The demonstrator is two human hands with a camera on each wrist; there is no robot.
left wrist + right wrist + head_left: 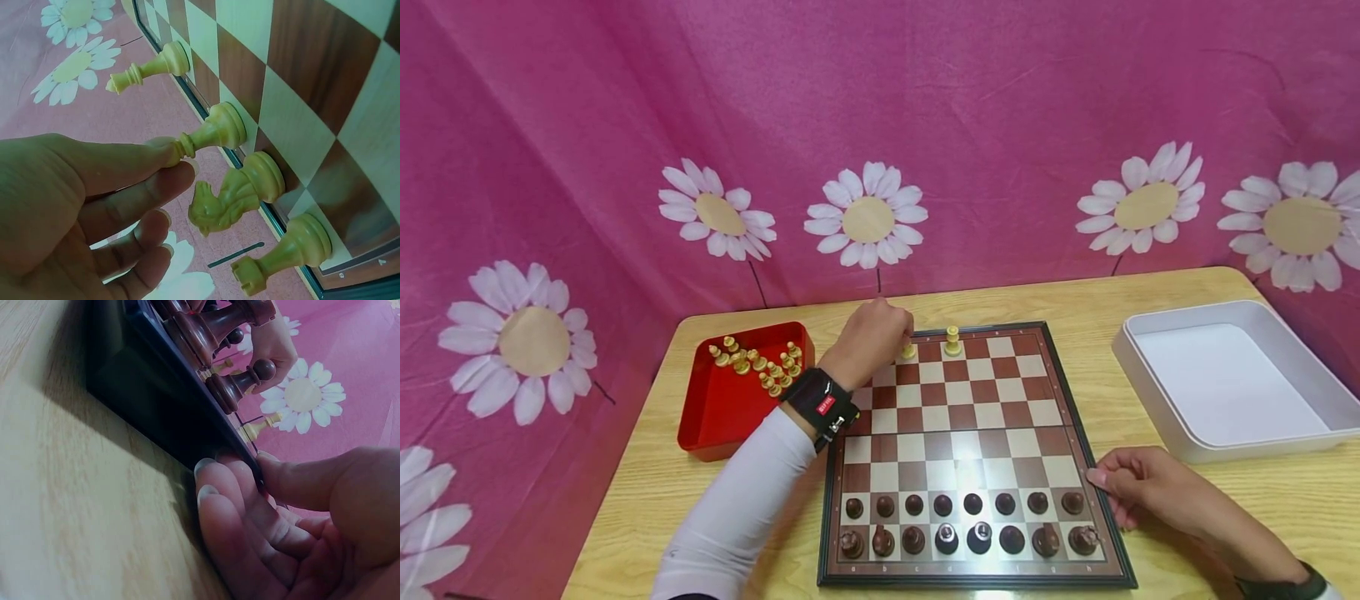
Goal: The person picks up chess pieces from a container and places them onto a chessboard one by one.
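At the far edge of the chessboard (936,417), my left hand (872,337) pinches the upper part of a cream chess piece (217,130) between thumb and index finger. Its base stands on a far-row square; the fingers hide its top. Beside it stand a cream knight (228,201) and a cream rook (290,253), with a taller cream piece (147,67) on the other side. My right hand (1157,487) holds the board's right edge, thumb on the rim and fingers curled against the side. Two rows of dark chess pieces (943,505) stand along the near side.
Left of the board, a red tray (696,425) contains several cream pieces (758,362) lying or standing about. A white box (1153,408) sits to the right on the wooden table (1082,317). Pink flowered cloth (985,167) hangs behind the table and along its left side.
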